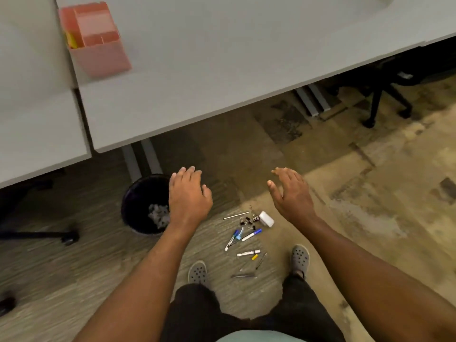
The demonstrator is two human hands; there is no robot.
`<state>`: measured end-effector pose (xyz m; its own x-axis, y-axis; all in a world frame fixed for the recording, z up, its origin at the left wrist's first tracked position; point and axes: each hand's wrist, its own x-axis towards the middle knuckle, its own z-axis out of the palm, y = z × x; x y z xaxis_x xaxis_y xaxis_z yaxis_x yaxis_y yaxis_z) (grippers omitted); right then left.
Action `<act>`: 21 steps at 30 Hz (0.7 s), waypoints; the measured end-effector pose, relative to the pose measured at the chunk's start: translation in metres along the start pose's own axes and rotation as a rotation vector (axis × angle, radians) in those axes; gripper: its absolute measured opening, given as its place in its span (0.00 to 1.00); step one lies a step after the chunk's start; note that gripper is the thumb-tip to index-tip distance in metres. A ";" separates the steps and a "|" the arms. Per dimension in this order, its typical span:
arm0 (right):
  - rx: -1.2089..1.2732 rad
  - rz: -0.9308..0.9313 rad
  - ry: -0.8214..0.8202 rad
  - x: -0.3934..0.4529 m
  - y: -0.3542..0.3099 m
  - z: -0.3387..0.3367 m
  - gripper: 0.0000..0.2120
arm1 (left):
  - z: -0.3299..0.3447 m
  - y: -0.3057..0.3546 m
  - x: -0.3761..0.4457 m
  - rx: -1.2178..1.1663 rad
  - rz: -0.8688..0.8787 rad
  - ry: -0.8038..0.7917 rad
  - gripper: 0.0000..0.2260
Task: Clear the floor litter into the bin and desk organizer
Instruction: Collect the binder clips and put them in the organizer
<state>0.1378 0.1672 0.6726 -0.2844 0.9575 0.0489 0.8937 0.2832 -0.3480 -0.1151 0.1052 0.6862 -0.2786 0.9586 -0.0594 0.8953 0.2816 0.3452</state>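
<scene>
Several markers and pens (251,235) lie scattered on the carpet between my feet, with black binder clips (249,220), a thin rod (236,215) and a white eraser-like block (266,218). A black bin (138,206) holding crumpled paper (158,214) stands on the floor to the left of the pile. My left hand (188,193) hovers open over the bin's right rim, holding nothing. My right hand (290,191) is open with fingers spread, above and to the right of the pile. A pink desk organizer (98,45) stands on the grey desk (222,70) at upper left.
Desk legs (143,159) run down behind the bin. An office chair base (380,104) stands at upper right, and another chair's castor (69,236) is at left. My grey clogs (299,257) flank the pile. A second desk (37,132) adjoins on the left.
</scene>
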 end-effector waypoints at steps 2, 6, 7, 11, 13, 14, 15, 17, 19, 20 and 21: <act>0.037 0.020 -0.026 -0.003 0.034 0.019 0.16 | 0.038 0.013 -0.002 -0.002 -0.024 -0.058 0.21; 0.091 0.087 -0.161 -0.011 0.110 0.065 0.14 | 0.127 0.044 -0.011 -0.063 -0.114 -0.155 0.20; 0.104 0.108 -0.193 -0.013 0.129 0.078 0.14 | 0.150 0.050 -0.014 -0.084 -0.138 -0.179 0.20; 0.141 0.218 -0.346 -0.023 0.198 0.139 0.13 | 0.242 0.063 -0.026 -0.117 -0.221 -0.300 0.21; 0.161 0.265 -0.421 -0.030 0.228 0.177 0.12 | 0.287 0.060 -0.032 -0.122 -0.256 -0.346 0.20; 0.174 0.288 -0.455 -0.033 0.242 0.197 0.12 | 0.310 0.056 -0.036 -0.126 -0.275 -0.364 0.20; 0.189 0.312 -0.482 -0.038 0.255 0.218 0.11 | 0.334 0.052 -0.038 -0.126 -0.286 -0.382 0.20; 0.208 0.357 -0.521 -0.048 0.279 0.261 0.09 | 0.381 0.040 -0.042 -0.113 -0.281 -0.423 0.19; 0.226 0.404 -0.552 -0.059 0.298 0.305 0.08 | 0.429 0.025 -0.043 -0.094 -0.255 -0.471 0.19; 0.234 0.424 -0.569 -0.065 0.306 0.327 0.08 | 0.452 0.017 -0.042 -0.083 -0.246 -0.493 0.19; 0.239 0.437 -0.586 -0.071 0.313 0.350 0.08 | 0.475 0.009 -0.040 -0.073 -0.241 -0.510 0.19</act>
<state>0.3165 0.1688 0.2324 -0.1197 0.7748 -0.6208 0.8866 -0.1979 -0.4180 0.0691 0.0897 0.2471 -0.2521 0.7722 -0.5832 0.7958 0.5083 0.3291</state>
